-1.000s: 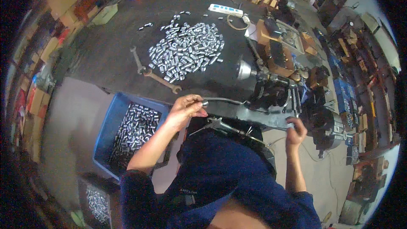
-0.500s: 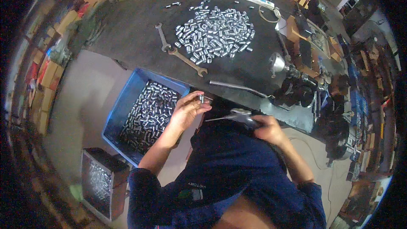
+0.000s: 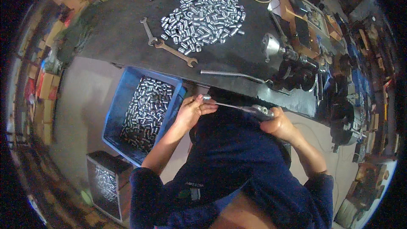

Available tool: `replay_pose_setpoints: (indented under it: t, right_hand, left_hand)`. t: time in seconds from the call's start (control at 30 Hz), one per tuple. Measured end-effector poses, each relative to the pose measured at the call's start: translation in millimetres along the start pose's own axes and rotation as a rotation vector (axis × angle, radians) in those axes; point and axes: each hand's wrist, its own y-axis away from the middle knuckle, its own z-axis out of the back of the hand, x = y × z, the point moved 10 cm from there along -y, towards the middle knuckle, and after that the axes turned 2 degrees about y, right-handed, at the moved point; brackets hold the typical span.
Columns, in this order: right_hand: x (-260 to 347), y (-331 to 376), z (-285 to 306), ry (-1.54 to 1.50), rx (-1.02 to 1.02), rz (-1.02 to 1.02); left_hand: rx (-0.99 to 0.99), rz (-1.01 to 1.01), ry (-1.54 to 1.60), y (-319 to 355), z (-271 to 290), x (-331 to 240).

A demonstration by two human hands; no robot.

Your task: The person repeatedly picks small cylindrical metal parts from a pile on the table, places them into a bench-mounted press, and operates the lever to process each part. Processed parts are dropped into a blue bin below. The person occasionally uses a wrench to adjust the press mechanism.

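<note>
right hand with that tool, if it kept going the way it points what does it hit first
Probably the small metal sleeve pinched in the left hand: the right hand aims its thin-shafted tool at it, tip about touching; depth unclear.

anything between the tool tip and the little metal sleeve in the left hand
Nothing visible. The left hand pinches the sleeve right at the tip of the thin tool held by the right hand; the two appear to meet.

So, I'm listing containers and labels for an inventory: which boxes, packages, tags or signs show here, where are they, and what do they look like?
Blue crate: on the floor by the left hand; rectangular, open, holding small metal cylinders.
Dark box: floor, lower left; rectangular, also holding metal pieces.
Cardboard boxes: stacked at the far left; brown, blurred.
Clothing tag: on the dark blue garment; small, pale print.
No signs or screens can be made out.
</note>
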Motion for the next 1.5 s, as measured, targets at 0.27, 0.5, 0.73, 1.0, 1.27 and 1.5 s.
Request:
replay_pose_setpoints:
  t: [0.27,0.5,0.73,1.0,1.27,1.5]
  right_hand:
    - [-19,-5,-5,0.014,0.067,-0.099]
    - [-19,-4,6,0.341,-0.115,0.038]
    - [-45,-2,1,0.619,-0.037,-0.023]
    - [-23,-7,-5,0.351,0.028,-0.155]
    - [-21,-12,-11,-0.01,0.123,-0.299]
    - [4,-6,-4,0.173,0.139,-0.202]
  left_hand:
    - [-0.012,-0.377,-1.33,5,-36,-41]
    - [0.133,-0.57,-1.722,7,-42,-33]
    - [0.038,-0.533,-1.756,3,-29,-22]
    - [0.08,-0.524,-1.757,1,-33,-16]
    - [0.025,0.084,-0.636,-11,7,2]
    - [0.026,0.228,-0.054,-5,18,24]
